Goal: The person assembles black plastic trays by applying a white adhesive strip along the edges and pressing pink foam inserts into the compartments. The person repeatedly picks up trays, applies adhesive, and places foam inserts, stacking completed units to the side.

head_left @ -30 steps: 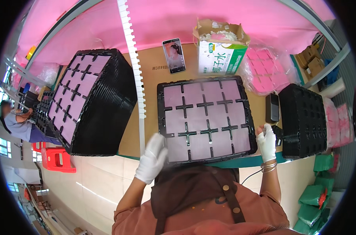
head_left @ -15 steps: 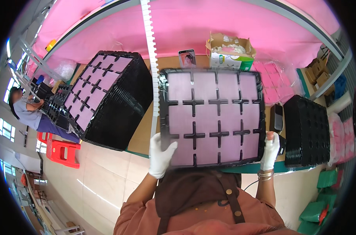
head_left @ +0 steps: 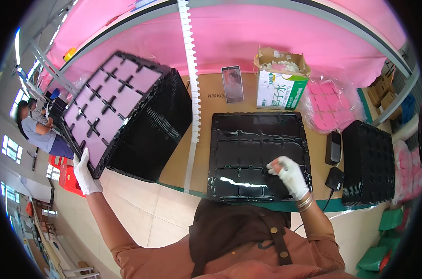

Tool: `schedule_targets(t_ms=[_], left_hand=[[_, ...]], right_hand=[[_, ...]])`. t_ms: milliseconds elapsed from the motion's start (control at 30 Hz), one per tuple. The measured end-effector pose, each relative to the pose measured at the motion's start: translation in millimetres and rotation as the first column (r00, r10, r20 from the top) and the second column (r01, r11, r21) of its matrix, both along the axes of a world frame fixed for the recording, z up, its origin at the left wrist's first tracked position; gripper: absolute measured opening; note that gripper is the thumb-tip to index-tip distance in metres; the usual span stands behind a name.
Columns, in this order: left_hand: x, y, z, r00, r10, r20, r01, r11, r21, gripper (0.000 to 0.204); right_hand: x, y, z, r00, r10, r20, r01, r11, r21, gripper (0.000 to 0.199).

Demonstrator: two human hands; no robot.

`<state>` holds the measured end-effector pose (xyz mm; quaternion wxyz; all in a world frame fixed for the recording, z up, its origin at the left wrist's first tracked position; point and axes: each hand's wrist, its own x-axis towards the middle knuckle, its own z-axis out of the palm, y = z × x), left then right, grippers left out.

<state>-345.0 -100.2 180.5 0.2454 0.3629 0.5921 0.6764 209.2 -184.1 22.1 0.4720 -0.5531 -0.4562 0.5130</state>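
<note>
My left hand (head_left: 85, 172), in a white glove, grips the near corner of a black tray filled with pink pads (head_left: 109, 104). That tray lies tilted on top of a tall stack of black trays (head_left: 155, 135) at the left of the bench. In front of me lies an empty black tray with several compartments (head_left: 257, 153). My right hand (head_left: 289, 176), also gloved, hovers over or rests on its near right part, fingers loosely bent with nothing in them.
A phone (head_left: 233, 83) leans against the pink back wall beside an open carton (head_left: 280, 79). A bag of pink pads (head_left: 332, 108), a small black device (head_left: 332, 147) and a second black tray stack (head_left: 370, 160) stand at the right. Another person (head_left: 36, 132) sits far left.
The filled tray, held up in both hands before, has gone left onto the tall stack with my left hand. My right hand has let go and come over the empty tray.
</note>
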Motion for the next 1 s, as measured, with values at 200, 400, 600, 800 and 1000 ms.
schedule_targets(t_ms=[200,400,600,800,1000], left_hand=[[-17,26,-39,0.991,-0.059,0.117,0.071,0.992,-0.106,0.031],[-3,38,-38,0.977,-0.113,0.179,0.117,0.993,-0.014,0.043],[7,28,-43,0.964,-0.094,0.248,0.083,0.995,0.054,0.055],[26,19,-39,0.965,-0.073,0.253,0.05,0.994,0.099,0.057],[32,11,-62,0.996,-0.032,0.085,0.017,0.985,0.175,0.049]], right_hand=[[-47,40,4,0.96,0.279,0.022,-0.276,0.958,-0.078,0.021],[-102,98,-11,0.914,0.354,-0.197,-0.368,0.929,-0.041,0.035],[-172,149,-3,0.927,0.142,-0.346,-0.227,0.949,-0.22,0.04],[-210,168,-42,0.805,0.008,-0.593,-0.264,0.9,-0.347,0.01],[-195,140,-36,0.619,-0.056,-0.783,-0.195,0.955,-0.223,0.014]])
